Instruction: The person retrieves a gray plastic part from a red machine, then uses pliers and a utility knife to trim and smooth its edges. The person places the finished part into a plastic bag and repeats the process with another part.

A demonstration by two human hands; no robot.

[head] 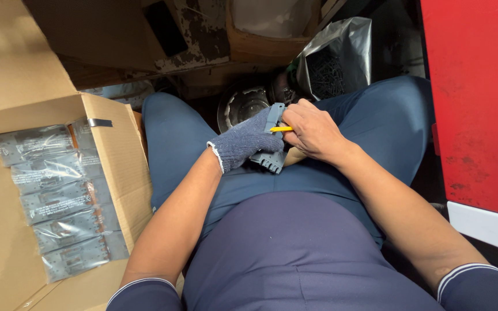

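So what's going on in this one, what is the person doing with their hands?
A seated person holds a flat grey plastic part over their lap. The left hand, in a blue-grey knitted glove, grips it, while the bare right hand presses a thin yellow tool against it. To their left, an open cardboard box holds a row of silvery sealed bags. A shiny foil bag lies ahead.

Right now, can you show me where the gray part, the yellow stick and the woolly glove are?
gray plastic part (pixel 268 161): head view, on its lower toothed edge below the glove.
yellow stick (pixel 281 129): head view, on its middle, between the two hands.
gloved left hand (pixel 243 143): head view, on the back of the knitted glove.
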